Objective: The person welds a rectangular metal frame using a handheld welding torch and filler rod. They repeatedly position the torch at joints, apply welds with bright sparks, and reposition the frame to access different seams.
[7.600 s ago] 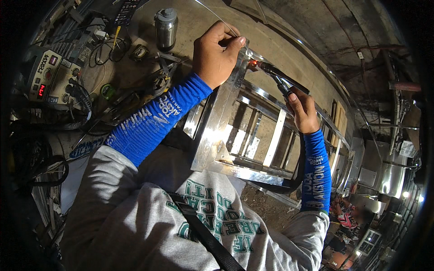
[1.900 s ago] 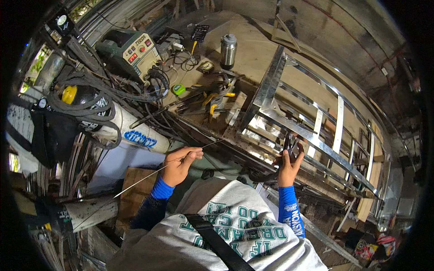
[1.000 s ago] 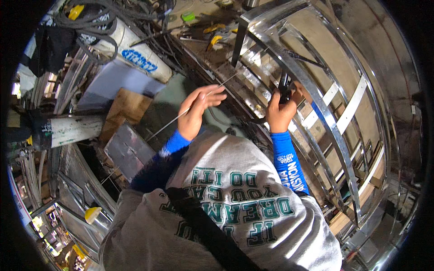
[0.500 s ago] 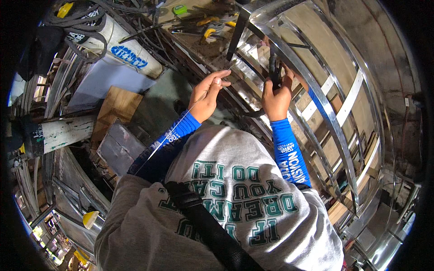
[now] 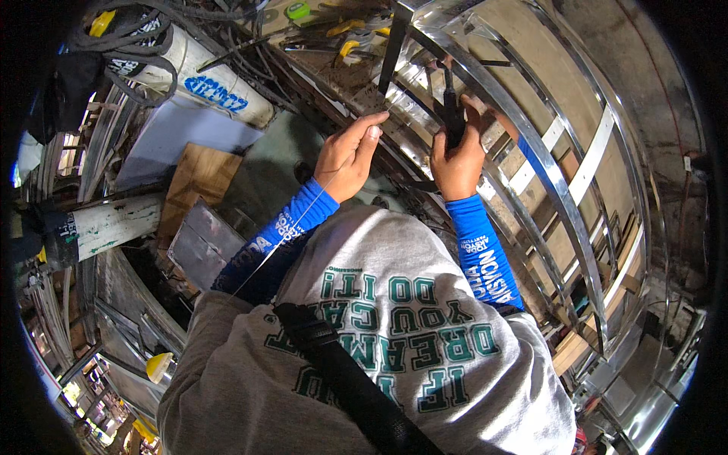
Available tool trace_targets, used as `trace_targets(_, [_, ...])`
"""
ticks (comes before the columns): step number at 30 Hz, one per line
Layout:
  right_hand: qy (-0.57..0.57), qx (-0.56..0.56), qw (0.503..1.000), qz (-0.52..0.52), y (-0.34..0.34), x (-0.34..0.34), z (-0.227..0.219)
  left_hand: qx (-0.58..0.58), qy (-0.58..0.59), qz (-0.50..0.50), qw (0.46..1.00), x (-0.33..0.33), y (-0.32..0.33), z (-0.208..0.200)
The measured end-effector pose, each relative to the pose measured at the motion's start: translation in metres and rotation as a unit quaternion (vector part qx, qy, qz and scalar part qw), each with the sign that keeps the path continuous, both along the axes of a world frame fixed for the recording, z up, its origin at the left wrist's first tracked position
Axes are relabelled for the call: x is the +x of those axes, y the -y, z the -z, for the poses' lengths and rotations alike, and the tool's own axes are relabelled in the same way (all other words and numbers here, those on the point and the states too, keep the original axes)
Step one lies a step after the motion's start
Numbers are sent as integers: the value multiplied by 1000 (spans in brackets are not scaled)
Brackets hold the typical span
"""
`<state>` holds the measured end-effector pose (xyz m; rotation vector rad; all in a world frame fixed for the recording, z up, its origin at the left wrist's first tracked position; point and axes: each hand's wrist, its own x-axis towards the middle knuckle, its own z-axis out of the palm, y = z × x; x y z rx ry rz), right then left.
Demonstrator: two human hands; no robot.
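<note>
Black torch [image 5: 453, 114] in right hand [image 5: 458, 161], rod [image 5: 285, 236] in left [image 5: 345, 161]

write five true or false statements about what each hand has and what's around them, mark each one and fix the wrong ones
1. The left hand holds a thin metal rod. True.
2. The right hand is empty. False: it holds a black torch.
3. The white cylinder with a blue marking is on the picture's left side. True.
4. The forearm sleeves are red. False: both sleeves are blue.
5. The shiny metal frame is to the left of both hands. False: it reaches along the picture's right side.
</note>
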<state>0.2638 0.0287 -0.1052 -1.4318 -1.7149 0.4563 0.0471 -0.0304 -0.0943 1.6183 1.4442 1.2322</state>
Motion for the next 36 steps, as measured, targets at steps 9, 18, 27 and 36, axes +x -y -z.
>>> trace_targets(9, [-1, 19, 999, 31, 6, -19, 3, -3, -12, 6, 1000, -6, -3, 2])
trace_targets(18, [-1, 35, 998, 48, 6, -26, 16, -21, -14, 10, 1000, -5, -5, -6])
trace_targets(27, [7, 25, 999, 44, 8, -28, 15, -52, -25, 7, 998, -4, -2, -10])
trace_targets(36, [16, 13, 999, 40, 7, -31, 10, -62, -27, 6, 998, -5, -2, -12])
